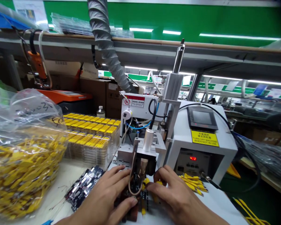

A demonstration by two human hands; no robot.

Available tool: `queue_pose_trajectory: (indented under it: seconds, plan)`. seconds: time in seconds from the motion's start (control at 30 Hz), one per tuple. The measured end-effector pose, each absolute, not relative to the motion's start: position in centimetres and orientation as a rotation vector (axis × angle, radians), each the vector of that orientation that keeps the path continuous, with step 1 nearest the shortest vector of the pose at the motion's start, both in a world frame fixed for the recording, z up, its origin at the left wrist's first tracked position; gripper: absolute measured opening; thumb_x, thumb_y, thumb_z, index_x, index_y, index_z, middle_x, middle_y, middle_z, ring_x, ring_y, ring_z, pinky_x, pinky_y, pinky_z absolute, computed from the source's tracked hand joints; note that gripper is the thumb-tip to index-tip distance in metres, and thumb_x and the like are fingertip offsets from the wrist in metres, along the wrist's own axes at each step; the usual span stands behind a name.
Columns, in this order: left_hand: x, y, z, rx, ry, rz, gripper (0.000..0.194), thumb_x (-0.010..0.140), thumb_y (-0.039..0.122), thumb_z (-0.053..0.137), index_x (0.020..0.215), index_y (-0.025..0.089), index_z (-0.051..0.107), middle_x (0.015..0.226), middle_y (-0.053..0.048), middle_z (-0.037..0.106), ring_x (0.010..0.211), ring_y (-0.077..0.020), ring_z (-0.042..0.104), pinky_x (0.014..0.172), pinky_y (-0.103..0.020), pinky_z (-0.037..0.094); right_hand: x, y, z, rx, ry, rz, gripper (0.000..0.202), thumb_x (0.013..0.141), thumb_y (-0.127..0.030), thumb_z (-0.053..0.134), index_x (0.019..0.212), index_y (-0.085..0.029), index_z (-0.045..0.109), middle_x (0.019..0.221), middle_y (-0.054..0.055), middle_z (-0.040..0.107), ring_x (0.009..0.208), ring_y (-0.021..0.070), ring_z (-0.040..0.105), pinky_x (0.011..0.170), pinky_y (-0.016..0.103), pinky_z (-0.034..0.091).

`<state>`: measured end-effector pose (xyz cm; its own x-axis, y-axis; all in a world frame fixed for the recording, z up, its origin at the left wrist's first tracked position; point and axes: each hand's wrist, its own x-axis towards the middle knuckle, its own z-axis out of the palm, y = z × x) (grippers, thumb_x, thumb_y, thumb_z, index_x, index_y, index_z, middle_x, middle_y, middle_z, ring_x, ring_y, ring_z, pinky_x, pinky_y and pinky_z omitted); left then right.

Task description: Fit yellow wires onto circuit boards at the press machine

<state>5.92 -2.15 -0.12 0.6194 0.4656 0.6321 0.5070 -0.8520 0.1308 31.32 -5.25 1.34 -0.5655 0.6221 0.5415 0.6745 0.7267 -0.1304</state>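
Head view: your right hand pinches a yellow strip, left hand spread wide, table opening rightward to its edge.

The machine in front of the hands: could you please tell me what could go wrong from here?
The left hand and right hand are close to lower parts of the machine; a finger might be pinched if those move. The left hand could also disturb the piled boards beside it, and the right could scatter the yellow strips near it.
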Motion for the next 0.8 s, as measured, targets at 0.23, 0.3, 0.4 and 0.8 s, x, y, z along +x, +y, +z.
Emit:
queue_pose_trajectory:
  seconds: [0.23,0.3,0.4,0.8]
  plan:
    - [6.0,-2.2,0.3,-2.726,-0.834,-1.106,0.045,0.085,0.028,0.066,0.129,0.024,0.06,0.124,-0.009,0.071,0.113,-0.0309,0.067,0.094,-0.048,0.058,31.2,-5.3,1.5,-0.95,-2.349,-0.088,0.032,0.086,-0.002,0.05,0.105,-0.02,0.068,0.092,0.011,0.058,0.085,0.0262,0.054,0.066,0.035,0.049]
    - [6.0,-2.3,0.6,-2.733,-0.849,-1.117,0.043,0.084,0.027,0.067,0.126,0.024,0.062,0.123,-0.008,0.071,0.113,-0.0303,0.067,0.095,-0.046,0.058,31.3,-5.4,1.6,-0.948,-2.354,-0.08,0.031,0.086,-0.002,0.051,0.104,-0.02,0.068,0.091,0.012,0.058,0.085,0.0266,0.055,0.066,0.035,0.049]
    - [5.9,-2.3,0.8,-2.722,-0.846,-1.115,0.041,0.083,0.026,0.067,0.124,0.024,0.063,0.122,-0.008,0.072,0.111,-0.0301,0.068,0.094,-0.045,0.058,31.3,-5.4,1.8,-0.941,-2.365,-0.067,0.032,0.087,-0.002,0.05,0.105,-0.02,0.068,0.093,0.013,0.059,0.086,0.0274,0.056,0.066,0.036,0.049]
    - [6.2,-2.1,0.5,-2.703,-0.79,-1.124,0.044,0.084,0.028,0.065,0.128,0.022,0.061,0.124,-0.01,0.071,0.11,-0.0297,0.068,0.09,-0.042,0.061,31.6,-5.2,0.5,-1.168,-2.283,-0.003,0.026,0.08,-0.002,0.062,0.103,-0.015,0.065,0.095,0.011,0.065,0.084,0.0278,0.063,0.069,0.038,0.054]
